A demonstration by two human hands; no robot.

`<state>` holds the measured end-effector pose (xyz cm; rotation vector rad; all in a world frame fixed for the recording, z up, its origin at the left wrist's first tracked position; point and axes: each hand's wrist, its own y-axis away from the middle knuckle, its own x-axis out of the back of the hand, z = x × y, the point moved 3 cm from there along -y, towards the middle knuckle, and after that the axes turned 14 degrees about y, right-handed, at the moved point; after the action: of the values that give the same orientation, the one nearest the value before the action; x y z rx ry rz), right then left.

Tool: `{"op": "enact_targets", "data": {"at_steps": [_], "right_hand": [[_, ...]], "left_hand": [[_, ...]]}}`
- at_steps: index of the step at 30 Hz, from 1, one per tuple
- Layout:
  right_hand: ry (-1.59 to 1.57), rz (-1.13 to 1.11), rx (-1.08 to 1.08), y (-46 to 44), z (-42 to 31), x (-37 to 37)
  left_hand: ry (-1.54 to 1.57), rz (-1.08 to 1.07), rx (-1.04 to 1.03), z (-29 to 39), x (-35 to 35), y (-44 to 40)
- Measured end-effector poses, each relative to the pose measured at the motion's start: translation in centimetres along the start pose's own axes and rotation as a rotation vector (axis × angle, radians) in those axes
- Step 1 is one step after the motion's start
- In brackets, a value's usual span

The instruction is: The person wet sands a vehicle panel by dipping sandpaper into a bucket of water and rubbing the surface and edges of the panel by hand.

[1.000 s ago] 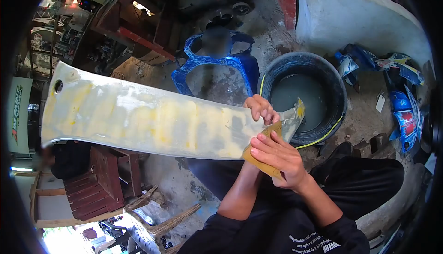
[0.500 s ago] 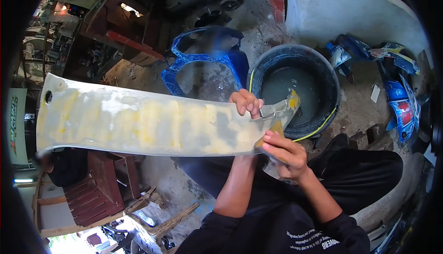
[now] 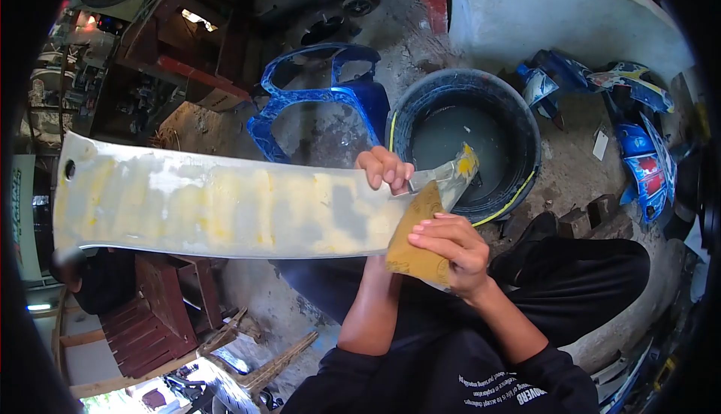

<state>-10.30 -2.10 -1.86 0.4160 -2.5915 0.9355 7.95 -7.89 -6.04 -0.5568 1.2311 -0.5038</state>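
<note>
A long pale panel [image 3: 225,200], patched with white, grey and yellow filler, lies across my view, its narrow right end over the bucket. From beneath, my left hand [image 3: 384,170] grips it, fingers curled over the far edge near that narrow end; the palm is hidden behind the panel. Pinched in my right hand [image 3: 457,249] is a folded brown sheet of sandpaper [image 3: 413,234], its back marked with faint print. The sandpaper overlaps the near edge of the panel; whether it presses on the surface I cannot tell.
A black bucket [image 3: 529,140] of grey water stands beyond my hands. Left of it lies a blue plastic fairing [image 3: 368,106]; more blue painted parts [image 3: 642,151] rest at the right by the wall. A reddish-brown wooden bench [image 3: 154,312] is at lower left.
My right hand has turned the sandpaper so its brown back shows broadly. My left hand keeps its hold on the panel. The whole view has shifted slightly.
</note>
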Motion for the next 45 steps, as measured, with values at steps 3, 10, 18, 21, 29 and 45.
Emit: {"op": "enact_targets", "data": {"at_steps": [3,10,18,21,29,45], "right_hand": [[0.03,0.03,-0.033,-0.5,-0.7,0.0],[0.028,0.072,0.007,-3.3,-3.1,-1.4],[0.052,0.077,0.001,-1.2,-1.2,-0.4],[0.043,0.108,0.023,-4.2,-3.2,-1.3],[0.06,-0.003,0.012,-1.0,-0.2,0.1],[0.17,-0.066,0.004,-0.3,3.5,1.4]], "left_hand": [[-0.014,0.076,-0.031,-0.8,-0.7,-0.1],[-0.012,0.093,-0.006,-0.4,0.2,0.1],[-0.043,0.162,-0.059,-1.1,-1.1,0.0],[-0.043,0.414,-0.132,-2.3,-3.6,0.0],[-0.01,0.209,-0.127,-1.8,-2.3,-0.2],[0.012,0.336,-0.292,-0.3,-3.4,-0.1]]}}
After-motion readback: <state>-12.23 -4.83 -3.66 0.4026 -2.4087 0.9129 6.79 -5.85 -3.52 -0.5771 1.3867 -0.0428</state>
